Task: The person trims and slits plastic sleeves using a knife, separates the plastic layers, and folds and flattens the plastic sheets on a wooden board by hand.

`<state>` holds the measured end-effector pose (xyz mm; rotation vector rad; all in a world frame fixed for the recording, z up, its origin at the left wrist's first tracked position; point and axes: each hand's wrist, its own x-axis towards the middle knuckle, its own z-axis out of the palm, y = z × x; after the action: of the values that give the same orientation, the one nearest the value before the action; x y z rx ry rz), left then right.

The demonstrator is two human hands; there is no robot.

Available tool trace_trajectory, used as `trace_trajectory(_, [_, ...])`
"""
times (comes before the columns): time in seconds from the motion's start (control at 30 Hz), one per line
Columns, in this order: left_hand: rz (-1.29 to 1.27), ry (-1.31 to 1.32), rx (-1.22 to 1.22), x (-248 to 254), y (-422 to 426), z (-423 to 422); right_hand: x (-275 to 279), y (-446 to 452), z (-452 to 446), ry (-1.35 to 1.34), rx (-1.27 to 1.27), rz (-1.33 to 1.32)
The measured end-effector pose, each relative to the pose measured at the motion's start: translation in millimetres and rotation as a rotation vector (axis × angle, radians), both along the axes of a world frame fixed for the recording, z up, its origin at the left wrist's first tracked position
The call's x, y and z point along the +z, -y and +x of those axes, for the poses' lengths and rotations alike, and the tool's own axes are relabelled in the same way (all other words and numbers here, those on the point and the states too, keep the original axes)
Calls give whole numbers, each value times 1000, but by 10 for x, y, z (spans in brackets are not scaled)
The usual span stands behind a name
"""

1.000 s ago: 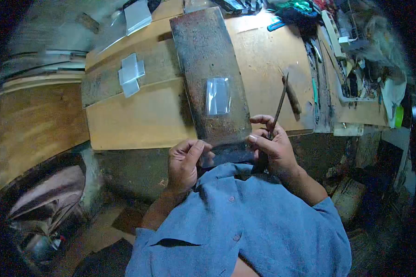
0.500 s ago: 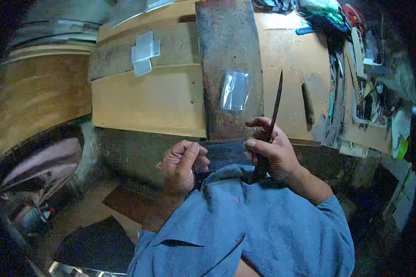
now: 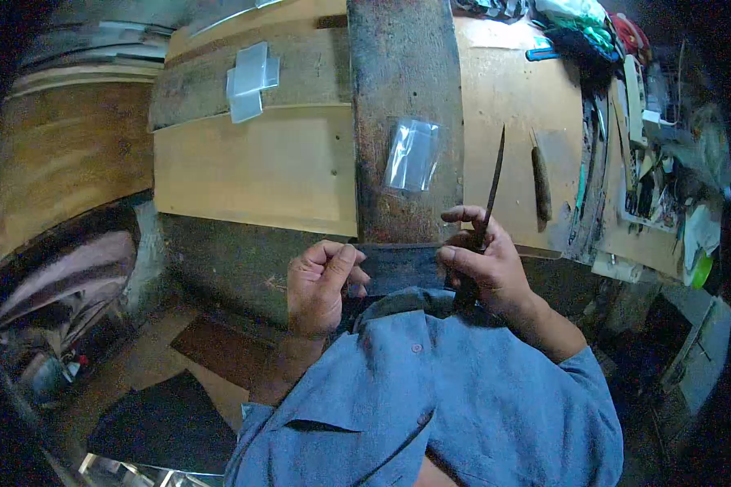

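Shirt: one blue button-front shirt (image 3: 463,365) on the person, bottom centre of the frame, two buttons visible.
Left hand: one hand (image 3: 315,284), lower centre-left, thumb and forefinger pinched together on the sheet's left end, other fingers curled.
Right hand: one hand (image 3: 495,268), lower centre-right, partly closed around the blade, forefinger crooked outward, thumb at the sheet's right end.
Sheet: one thin, see-through sheet (image 3: 402,266), stretched between both hands just below the frame's centre; its lower edge is hard to make out.
Blade: one slender, dark, tapered blade (image 3: 496,174), point upward, right of centre.
Board: one long, dark, worn wooden board (image 3: 406,65), upper centre.
Sleeve: one clear, shiny plastic sleeve (image 3: 413,154) flat on that board.
Hand tool: one brown-handled tool with a thin tip (image 3: 542,187), right of the blade.
Crossed sleeves: at least two clear plastic pieces (image 3: 250,83), overlapping, upper left.
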<state>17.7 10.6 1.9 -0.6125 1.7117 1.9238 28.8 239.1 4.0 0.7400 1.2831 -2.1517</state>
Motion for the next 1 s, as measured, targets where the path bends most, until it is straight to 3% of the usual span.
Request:
trace_trajectory(0.63, [-3, 25, -19, -45, -101, -63, -33, -58, 62, 9, -103, -10])
trace_trajectory(0.83, [108, 58, -16, -14, -61, -104, 17, -92, 89, 12, -131, -68])
trace_trajectory(0.93, [243, 77, -50, 32, -33, -173, 25, -101, 114, -20, -115, -62])
trace_trajectory(1.0, [275, 90, -302, 52, -18, -265, 32, -99, 104, -48, -92, -23])
